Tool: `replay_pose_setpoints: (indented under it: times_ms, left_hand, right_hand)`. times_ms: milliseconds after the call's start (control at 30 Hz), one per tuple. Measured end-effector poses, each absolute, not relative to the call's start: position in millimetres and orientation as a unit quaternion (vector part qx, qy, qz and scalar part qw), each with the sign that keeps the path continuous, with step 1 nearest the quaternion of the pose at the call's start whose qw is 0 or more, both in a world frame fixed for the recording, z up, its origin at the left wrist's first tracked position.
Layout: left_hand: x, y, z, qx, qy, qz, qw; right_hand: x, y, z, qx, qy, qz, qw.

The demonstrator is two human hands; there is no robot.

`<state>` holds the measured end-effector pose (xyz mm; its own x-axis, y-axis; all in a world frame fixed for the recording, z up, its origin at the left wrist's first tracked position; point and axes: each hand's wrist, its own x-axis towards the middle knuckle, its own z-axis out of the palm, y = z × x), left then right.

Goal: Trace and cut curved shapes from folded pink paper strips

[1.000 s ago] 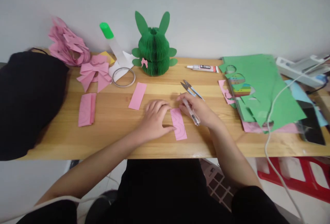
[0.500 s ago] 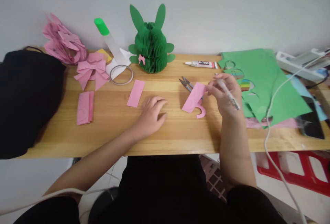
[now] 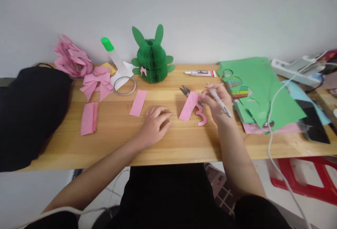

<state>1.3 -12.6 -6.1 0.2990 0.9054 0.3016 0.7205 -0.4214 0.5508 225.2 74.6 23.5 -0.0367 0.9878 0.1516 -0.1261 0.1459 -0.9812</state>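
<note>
"Right of centre, what is the right hand doing?"

"It's clamping a pen and pinching a pink strip by its far corner; a wavy cutout is showing beside the strip."

"And the left hand?"

"It's lying on the table, left of the strip, fingers curving loosely apart."

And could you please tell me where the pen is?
In the head view, right of centre, the pen is in the right hand, between a pink strip and the green sheets.
</note>
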Motion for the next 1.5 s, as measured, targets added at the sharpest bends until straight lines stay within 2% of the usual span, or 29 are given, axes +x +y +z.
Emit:
replay_pose_setpoints:
  times_ms: [233, 467, 700, 1100, 1300, 1500]
  left_hand:
    - [-4, -8, -2, 0.745, 0.495, 0.362, 0.261]
    - [-7, -8, 0, 0.733, 0.478, 0.365, 0.319]
    - [-10, -6, 1, 0.722, 0.472, 0.358, 0.357]
    - [-15, -3, -1, 0.71, 0.488, 0.347, 0.371]
    - [-12, -3, 0, 0.734, 0.484, 0.327, 0.347]
    - [-12, -31, 20, 0.752, 0.514, 0.28, 0.302]
  right_hand:
    - [200, 59, 24, -0.421, -0.49, 0.598, 0.474]
    - [191, 57, 15, -0.393, -0.466, 0.642, 0.465]
    - [186, 59, 9, -0.376, -0.488, 0.63, 0.473]
    - [183, 61, 4, -0.373, -0.489, 0.627, 0.478]
    - [180, 58, 4, -0.367, -0.495, 0.622, 0.483]
    - [183, 54, 7, -0.359, -0.507, 0.611, 0.492]
